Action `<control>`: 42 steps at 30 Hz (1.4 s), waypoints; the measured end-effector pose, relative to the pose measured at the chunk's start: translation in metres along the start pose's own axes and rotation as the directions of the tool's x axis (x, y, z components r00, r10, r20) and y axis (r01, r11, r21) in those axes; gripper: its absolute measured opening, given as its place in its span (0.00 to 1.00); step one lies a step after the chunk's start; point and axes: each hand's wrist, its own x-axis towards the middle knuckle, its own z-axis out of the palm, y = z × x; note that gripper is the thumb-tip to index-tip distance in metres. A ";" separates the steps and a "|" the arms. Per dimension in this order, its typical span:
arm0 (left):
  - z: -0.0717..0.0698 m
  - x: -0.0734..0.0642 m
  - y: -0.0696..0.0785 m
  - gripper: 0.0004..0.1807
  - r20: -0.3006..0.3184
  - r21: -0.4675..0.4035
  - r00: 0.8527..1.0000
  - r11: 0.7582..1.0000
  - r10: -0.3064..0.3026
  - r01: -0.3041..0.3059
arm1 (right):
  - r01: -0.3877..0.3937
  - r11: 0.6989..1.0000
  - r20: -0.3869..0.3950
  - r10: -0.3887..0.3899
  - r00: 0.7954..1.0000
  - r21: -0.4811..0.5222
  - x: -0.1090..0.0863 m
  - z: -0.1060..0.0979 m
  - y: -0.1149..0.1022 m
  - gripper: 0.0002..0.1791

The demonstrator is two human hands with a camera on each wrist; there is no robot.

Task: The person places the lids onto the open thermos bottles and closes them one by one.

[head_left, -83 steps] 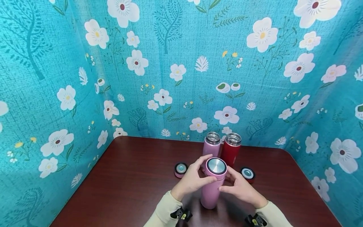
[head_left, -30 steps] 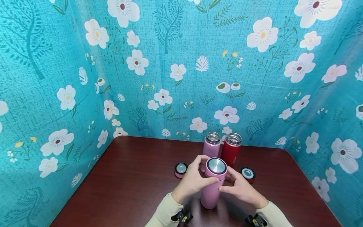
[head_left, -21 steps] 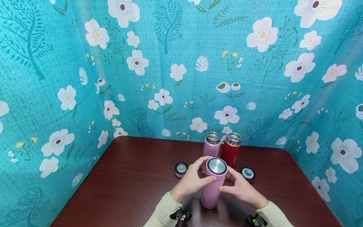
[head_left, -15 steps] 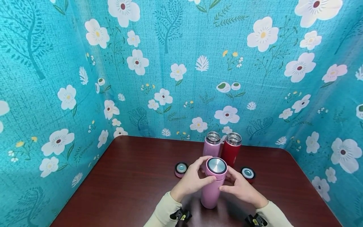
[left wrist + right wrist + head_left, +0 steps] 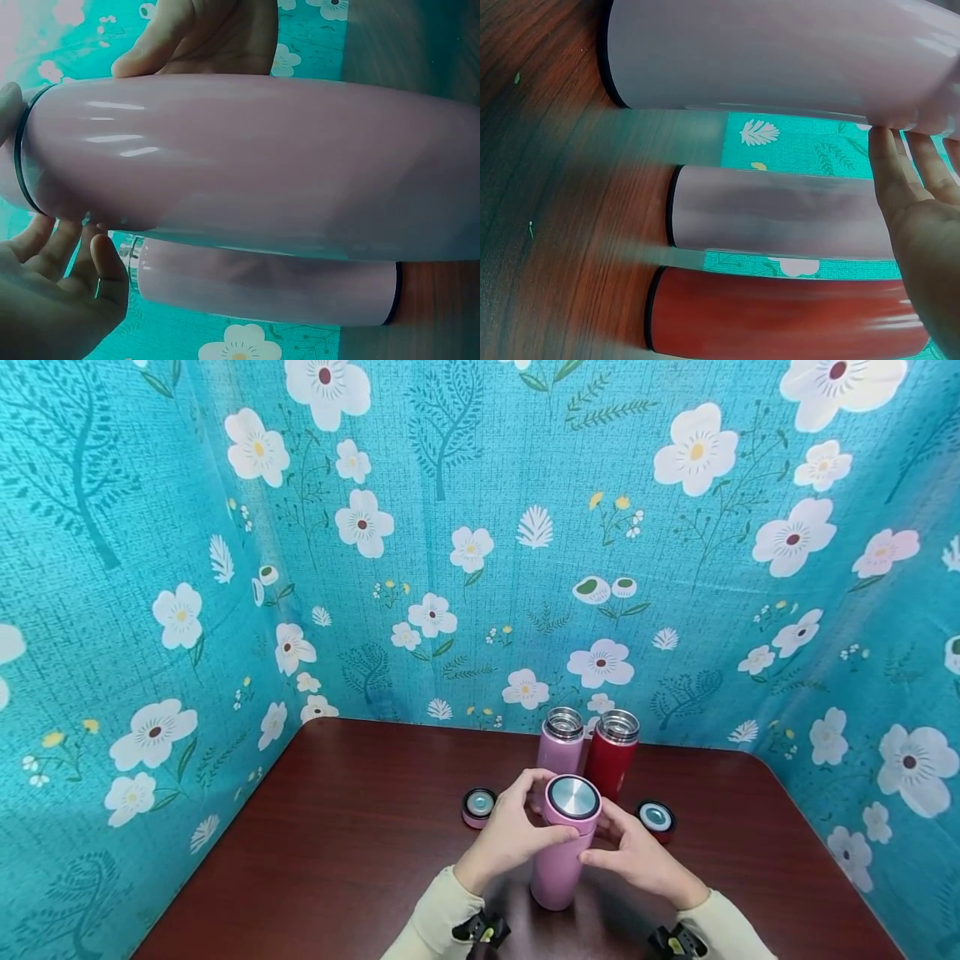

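Observation:
A pink thermos [image 5: 553, 877] stands upright on the table between my hands, its pink lid [image 5: 573, 798] with a steel disc seated on top. My left hand [image 5: 510, 835] grips the lid, thumb at the front and fingers round the far side. Lower down, my right hand [image 5: 641, 858] holds the thermos body just below the lid seam. The left wrist view shows the thermos body [image 5: 255, 157] sideways, the fingers of my left hand [image 5: 64, 300] at its lid end. In the right wrist view my right hand's [image 5: 930, 217] fingertips touch the body.
Behind stand a lidless pink thermos [image 5: 558, 752] and a lidless red thermos [image 5: 611, 764], steel mouths showing. A pink lid [image 5: 478, 810] lies left, a red lid [image 5: 656, 821] right, both underside up. Floral cloth [image 5: 450, 568] rises behind the dark wooden table [image 5: 337, 843].
My left fingers and thumb shift back and forth round the lid; since half a second ago the thumb has slid slightly right. The right hand and the thermos body stay put.

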 end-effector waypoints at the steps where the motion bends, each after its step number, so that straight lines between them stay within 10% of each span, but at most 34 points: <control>1: -0.001 0.000 -0.001 0.33 0.009 0.000 1.000 1.000 0.003 -0.003 | -0.001 1.000 0.000 0.001 1.000 0.000 0.000 0.000 0.000 0.36; 10: -0.007 0.002 -0.007 0.31 0.104 -0.060 0.993 0.997 0.055 -0.049 | -0.013 1.000 -0.006 0.013 1.000 -0.003 0.001 0.001 -0.003 0.37; 26: 0.003 -0.001 0.004 0.35 -0.026 0.039 1.000 0.999 -0.014 0.015 | 0.009 1.000 -0.007 -0.009 1.000 -0.011 0.001 0.001 0.000 0.36; 42: -0.002 0.000 -0.004 0.37 0.042 0.039 0.997 0.997 0.059 -0.061 | 0.005 1.000 -0.010 -0.006 1.000 -0.016 0.000 0.000 0.001 0.36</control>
